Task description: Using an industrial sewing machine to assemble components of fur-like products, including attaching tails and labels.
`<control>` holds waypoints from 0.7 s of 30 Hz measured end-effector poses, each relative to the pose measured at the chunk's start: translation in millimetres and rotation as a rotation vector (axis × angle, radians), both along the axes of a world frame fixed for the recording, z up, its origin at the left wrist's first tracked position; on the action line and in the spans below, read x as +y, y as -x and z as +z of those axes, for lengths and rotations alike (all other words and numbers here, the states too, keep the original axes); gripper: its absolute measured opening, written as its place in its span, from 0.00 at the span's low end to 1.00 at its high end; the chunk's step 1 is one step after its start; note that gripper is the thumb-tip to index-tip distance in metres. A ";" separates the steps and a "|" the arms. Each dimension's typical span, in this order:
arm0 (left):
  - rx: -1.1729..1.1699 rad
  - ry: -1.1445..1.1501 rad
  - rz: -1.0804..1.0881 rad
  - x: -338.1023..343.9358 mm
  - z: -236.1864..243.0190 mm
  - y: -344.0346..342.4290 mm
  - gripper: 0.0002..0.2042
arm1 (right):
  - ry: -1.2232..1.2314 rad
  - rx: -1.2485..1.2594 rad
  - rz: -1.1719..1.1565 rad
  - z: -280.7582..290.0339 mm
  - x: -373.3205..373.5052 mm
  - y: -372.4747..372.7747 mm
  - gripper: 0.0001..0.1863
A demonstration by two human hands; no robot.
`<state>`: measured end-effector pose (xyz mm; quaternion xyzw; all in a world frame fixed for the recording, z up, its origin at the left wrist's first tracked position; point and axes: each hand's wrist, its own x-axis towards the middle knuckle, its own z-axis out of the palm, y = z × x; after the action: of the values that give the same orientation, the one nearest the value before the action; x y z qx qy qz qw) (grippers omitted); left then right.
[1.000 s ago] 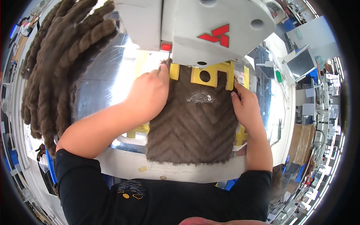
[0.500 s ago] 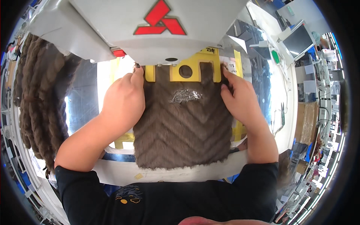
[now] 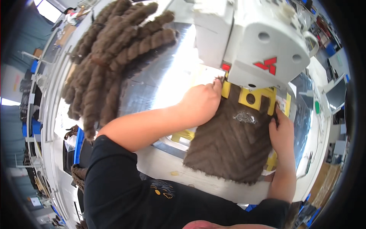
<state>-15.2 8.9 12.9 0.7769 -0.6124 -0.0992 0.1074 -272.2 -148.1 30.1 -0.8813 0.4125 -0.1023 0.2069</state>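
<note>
A brown fur piece (image 3: 228, 147) with chevron ridges lies on the white machine bed, its upper part under a yellow notched plate (image 3: 249, 102) with a round hole. On the fur, below the plate, sits a shiny crumpled patch of clear film (image 3: 244, 117). My left hand (image 3: 202, 102) is closed at the upper left edge of the fur, its fingertips pinched beside the plate. At the right edge, my right hand (image 3: 283, 129) has thumb and forefinger bent onto the fur next to the plate's right arm. The machine head partly hides the plate's far side.
A large grey sewing machine head (image 3: 270, 57) overhangs the plate. Thick twisted brown fur strips (image 3: 110, 61) are heaped at the far left, beside a shiny metal surface (image 3: 146, 89). Yellow tape (image 3: 183, 135) marks the bed. A monitor (image 3: 339, 86) stands at the right.
The whole view has swung toward the left, so the fur, plate and machine now appear further right and tilted. Both hands stay at the same edges of the fur piece.
</note>
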 end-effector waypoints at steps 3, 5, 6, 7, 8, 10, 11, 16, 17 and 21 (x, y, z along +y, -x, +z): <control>-0.031 0.029 0.059 10.3 18.1 -8.0 0.17 | 0.000 -0.023 0.004 -2.0 -0.5 2.5 0.25; -0.116 0.094 0.182 21.3 31.3 -22.3 0.17 | -0.004 -0.039 0.002 -5.0 -1.1 4.0 0.26; -0.146 0.087 0.276 25.9 39.2 -38.7 0.17 | -0.002 -0.041 0.014 -6.9 -1.0 4.4 0.26; -0.271 0.053 0.329 34.0 48.4 -59.6 0.15 | 0.057 -0.066 0.044 -8.5 -0.8 5.0 0.26; -0.326 0.181 0.404 42.3 57.5 -81.5 0.13 | 0.104 -0.083 0.053 -8.9 -1.3 5.7 0.26; -0.478 0.241 0.553 60.1 74.7 -131.6 0.13 | 0.096 -0.092 0.074 -8.5 -1.2 7.4 0.26; -0.562 0.231 0.628 68.6 81.6 -157.5 0.14 | 0.071 -0.090 0.062 -7.5 -1.2 7.8 0.25; -0.502 0.004 0.762 110.2 81.7 -252.6 0.21 | 0.117 -0.006 0.076 -1.9 -0.1 9.1 0.26; -0.429 -0.056 0.693 114.3 78.1 -264.6 0.21 | 0.110 0.003 0.074 -1.8 0.0 9.1 0.26; -0.400 -0.147 0.658 115.4 71.9 -295.8 0.20 | 0.123 -0.021 0.094 -3.6 -0.7 10.8 0.26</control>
<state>280.6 124.3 84.8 0.9414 -0.3306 0.0505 -0.0437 -282.9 -148.8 26.5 -0.9096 0.3613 -0.1269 0.1613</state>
